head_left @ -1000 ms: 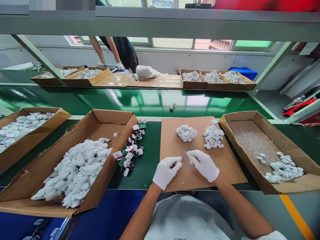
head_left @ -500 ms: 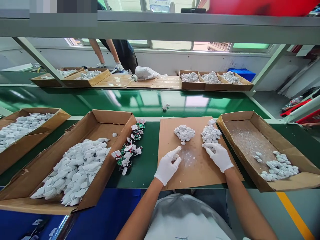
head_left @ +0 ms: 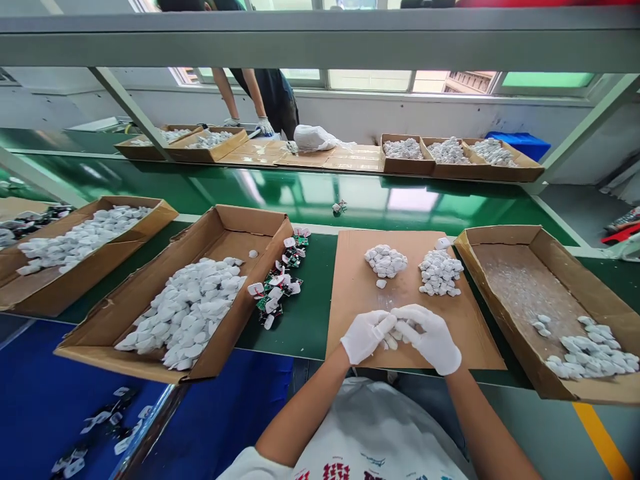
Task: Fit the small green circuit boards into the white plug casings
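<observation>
Both my white-gloved hands meet low on a brown cardboard sheet (head_left: 355,280). My left hand (head_left: 365,337) and my right hand (head_left: 429,339) cup a few small white pieces (head_left: 394,338) between them, partly hidden by my fingers. Just above lie two heaps of white lumps, one (head_left: 385,261) nearer my left hand and one (head_left: 441,273) nearer my right. To the left, green circuit boards with white tags (head_left: 279,283) lie on the belt. An open carton of white padded pieces (head_left: 185,308) stands beyond them.
A cardboard tray (head_left: 520,280) with white pieces at its near corner stands to my right. Another carton (head_left: 80,241) sits at the far left. Across a green belt (head_left: 300,197), a gloved co-worker (head_left: 265,93) stands behind several cartons. Blue surface (head_left: 45,373) lies below left.
My hands have come together from apart, and my right hand has left the right heap. The small white pieces now sit between my hands. The view has shifted slightly.
</observation>
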{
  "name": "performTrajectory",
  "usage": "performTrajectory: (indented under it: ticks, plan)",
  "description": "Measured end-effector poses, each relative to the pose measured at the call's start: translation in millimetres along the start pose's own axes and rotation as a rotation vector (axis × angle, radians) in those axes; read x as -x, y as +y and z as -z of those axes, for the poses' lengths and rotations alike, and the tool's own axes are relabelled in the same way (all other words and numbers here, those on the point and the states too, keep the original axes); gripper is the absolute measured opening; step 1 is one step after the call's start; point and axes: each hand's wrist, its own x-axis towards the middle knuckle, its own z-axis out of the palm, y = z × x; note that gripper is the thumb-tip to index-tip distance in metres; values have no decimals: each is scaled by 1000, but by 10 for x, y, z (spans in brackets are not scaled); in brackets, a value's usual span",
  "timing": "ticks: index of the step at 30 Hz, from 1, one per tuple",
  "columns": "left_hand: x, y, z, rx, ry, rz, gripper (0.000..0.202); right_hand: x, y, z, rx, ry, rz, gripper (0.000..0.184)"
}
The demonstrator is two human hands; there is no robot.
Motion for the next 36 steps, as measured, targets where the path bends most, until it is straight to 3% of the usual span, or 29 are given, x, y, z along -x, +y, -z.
performTrajectory:
  ticks: [5,9,13,17,20,23,24,27,28,30,32,36]
  plan:
    - [63,-46,44,187,57,33,57,20,-4,-183,132,-11,151,32]
    - [110,-66,72,363,6,102,55,-27,11,-257,157,21,165,24]
    - [104,-89,94,609,109,102,51,-93,-1,-291,163,31,180,28]
    - [122,-88,121,556,118,94,49,-113,26,-302,234,-19,271,38]
    - [178,-62,146,384,8,149,58,-97,70,-304,262,-21,309,31]
    - [276,20,264,86,-78,151,56,-70,107,-310,247,36,234,26]
    - [317,62,347,-79,-26,117,51,-61,116,-313,246,65,182,27]
    - [447,206,750,-813,456,-67,34,-37,125,-320,268,130,15,30]
    - [488,249,921,-1025,530,-107,38,-32,121,-319,278,137,-29,31]
    - [551,310,1266,-1394,550,-159,51,-25,101,-311,289,116,-81,33]
    - [584,340,1556,-1632,524,-108,49,-23,74,-297,290,67,-103,34]
    - [571,367,1837,-1757,413,-112,34,-22,57,-289,281,8,-118,33]
